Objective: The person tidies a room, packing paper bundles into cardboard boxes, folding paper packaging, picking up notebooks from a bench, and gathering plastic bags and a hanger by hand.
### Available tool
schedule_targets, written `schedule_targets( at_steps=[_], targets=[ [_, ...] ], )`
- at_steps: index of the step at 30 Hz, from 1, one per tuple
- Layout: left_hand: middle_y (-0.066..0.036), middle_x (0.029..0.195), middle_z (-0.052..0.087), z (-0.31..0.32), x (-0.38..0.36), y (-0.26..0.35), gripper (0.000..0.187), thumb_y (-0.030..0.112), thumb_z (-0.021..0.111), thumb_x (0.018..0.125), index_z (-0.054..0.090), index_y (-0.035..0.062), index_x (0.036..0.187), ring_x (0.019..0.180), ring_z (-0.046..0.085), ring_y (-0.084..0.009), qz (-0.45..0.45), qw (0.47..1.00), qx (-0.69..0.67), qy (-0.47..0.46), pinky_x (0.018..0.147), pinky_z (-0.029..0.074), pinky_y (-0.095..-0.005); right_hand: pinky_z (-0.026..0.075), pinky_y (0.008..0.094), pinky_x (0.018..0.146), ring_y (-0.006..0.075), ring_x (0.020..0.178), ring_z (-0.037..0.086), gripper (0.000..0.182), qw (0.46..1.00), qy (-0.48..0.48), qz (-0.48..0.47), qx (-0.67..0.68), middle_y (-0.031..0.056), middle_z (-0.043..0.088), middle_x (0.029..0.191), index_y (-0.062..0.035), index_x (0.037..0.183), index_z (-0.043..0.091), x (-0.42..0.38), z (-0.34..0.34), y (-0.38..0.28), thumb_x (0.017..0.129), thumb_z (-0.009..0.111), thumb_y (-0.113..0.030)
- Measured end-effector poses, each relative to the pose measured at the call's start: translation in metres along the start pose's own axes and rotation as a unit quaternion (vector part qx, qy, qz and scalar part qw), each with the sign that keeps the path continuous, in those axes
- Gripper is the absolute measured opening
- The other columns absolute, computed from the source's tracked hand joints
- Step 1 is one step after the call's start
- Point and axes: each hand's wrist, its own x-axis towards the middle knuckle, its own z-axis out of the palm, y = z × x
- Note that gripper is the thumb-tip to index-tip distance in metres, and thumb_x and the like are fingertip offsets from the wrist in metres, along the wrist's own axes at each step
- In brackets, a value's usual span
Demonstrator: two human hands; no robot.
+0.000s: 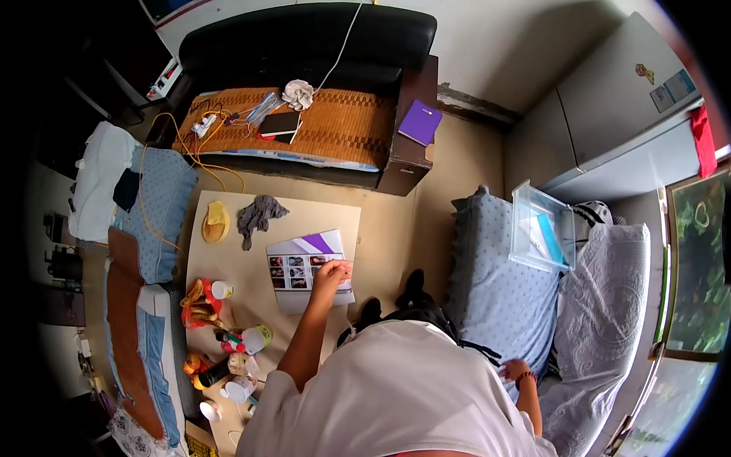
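Observation:
My left hand [333, 276] is over the right side of a printed sheet or booklet [288, 295] with rows of small pictures and a purple corner. Its fingers are curled together; whether they pinch the page edge or something small, I cannot make out. Low at my right side, my right hand [515, 370], with a dark red bracelet on the wrist, has its fingers loosely apart and holds nothing visible. It is close to the blue seat cover [495, 305]. A crumpled grey cloth [260, 218] lies on the table [320, 219] beyond the booklet.
Bottles, cups [212, 411] and a red bag [202, 305] crowd the table's left side, near a yellow-topped dish [216, 222]. A clear plastic bin [542, 228] rests on the right-hand seat. A purple notebook [419, 123] lies on the sofa arm. Yellow cable [202, 161] trails left.

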Motion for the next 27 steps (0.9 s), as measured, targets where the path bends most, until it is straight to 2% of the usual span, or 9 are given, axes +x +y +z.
schedule_targets(
  at_steps=[2,6,8,10,12,14,18,23,27],
  targets=[
    [-0.007,0.091,0.063,-0.004,0.008,0.005,0.02,0.013,0.049,0.09,0.06,0.0026,0.104,0.078,0.061,-0.0139,0.003,1.0,-0.013,0.021,0.071,0.047,-0.0243,0.051,0.0291,0.061,0.0137,0.067,0.063,0.027,0.994,0.032,-0.089,-0.058,0.0064,0.068,0.078,-0.0078,0.099,0.063,-0.001,-0.009,-0.074,0.084,0.054,-0.028],
    [-0.007,0.092,0.064,-0.01,0.038,0.014,0.022,0.017,0.051,0.091,0.06,0.0028,0.105,0.08,0.062,-0.0148,0.015,0.993,-0.043,0.113,0.071,0.048,-0.0246,0.05,0.0312,0.067,0.017,0.071,0.064,0.027,0.939,0.044,-0.253,-0.229,0.0073,0.068,0.078,-0.0064,0.092,0.065,0.047,-0.038,-0.2,0.083,0.049,-0.026],
    [-0.007,0.091,0.064,-0.006,0.06,0.021,0.02,0.016,0.05,0.091,0.06,0.0037,0.104,0.08,0.062,-0.0144,-0.015,0.989,-0.039,0.142,0.07,0.048,-0.0248,0.05,0.0315,0.073,0.0183,0.077,0.064,0.027,0.904,0.028,-0.273,-0.327,0.0074,0.068,0.08,-0.0065,0.095,0.064,0.069,-0.054,-0.27,0.083,0.05,-0.026],
    [-0.006,0.091,0.064,0.007,0.082,0.024,0.019,0.015,0.05,0.09,0.06,0.0049,0.103,0.079,0.062,-0.0147,-0.008,0.984,-0.045,0.17,0.07,0.048,-0.0253,0.049,0.0306,0.075,0.0176,0.08,0.064,0.027,0.934,0.013,-0.287,-0.213,0.0074,0.067,0.082,-0.0064,0.098,0.063,0.059,-0.063,-0.338,0.084,0.051,-0.026],
    [-0.005,0.085,0.063,0.021,0.096,0.035,0.016,0.014,0.053,0.089,0.06,0.0053,0.1,0.073,0.062,-0.0127,-0.037,0.975,-0.084,0.202,0.067,0.048,-0.0243,0.049,0.0293,0.076,0.0167,0.079,0.064,0.028,0.923,-0.011,-0.303,-0.238,0.0072,0.067,0.083,-0.0048,0.101,0.062,0.081,-0.079,-0.395,0.084,0.053,-0.025],
    [-0.005,0.091,0.063,0.034,0.113,0.045,0.016,0.012,0.052,0.088,0.06,0.0054,0.101,0.074,0.062,-0.0144,-0.057,0.97,-0.106,0.21,0.067,0.049,-0.0248,0.049,0.0271,0.067,0.0132,0.076,0.061,0.023,0.906,-0.055,-0.357,-0.219,0.0044,0.065,0.085,-0.0056,0.101,0.06,0.114,-0.093,-0.441,0.087,0.056,-0.023],
    [-0.006,0.095,0.062,0.044,0.135,0.069,0.02,0.012,0.053,0.087,0.058,0.0055,0.105,0.077,0.062,-0.0154,-0.059,0.953,-0.12,0.273,0.069,0.048,-0.0254,0.05,0.0269,0.063,0.0116,0.072,0.06,0.02,0.918,-0.153,-0.32,-0.179,0.003,0.063,0.082,-0.0065,0.101,0.06,0.121,-0.109,-0.559,0.088,0.056,-0.021],
    [-0.008,0.1,0.059,0.038,0.144,0.067,0.027,0.014,0.055,0.084,0.055,0.0064,0.11,0.08,0.062,-0.0182,-0.077,0.916,-0.167,0.357,0.071,0.049,-0.0303,0.05,0.026,0.058,0.0124,0.067,0.06,0.019,0.901,-0.118,-0.346,-0.234,0.0051,0.063,0.078,-0.0045,0.098,0.058,0.14,-0.084,-0.692,0.089,0.055,-0.02],
    [-0.01,0.101,0.058,0.023,0.16,0.057,0.034,0.011,0.057,0.081,0.051,0.0064,0.114,0.083,0.063,-0.0234,-0.103,0.882,-0.246,0.389,0.074,0.049,-0.0341,0.049,0.0289,0.053,0.0146,0.06,0.057,0.016,0.921,-0.176,-0.272,-0.217,0.0064,0.06,0.075,-0.0046,0.095,0.054,0.17,-0.035,-0.748,0.087,0.057,-0.019]
  ],
)
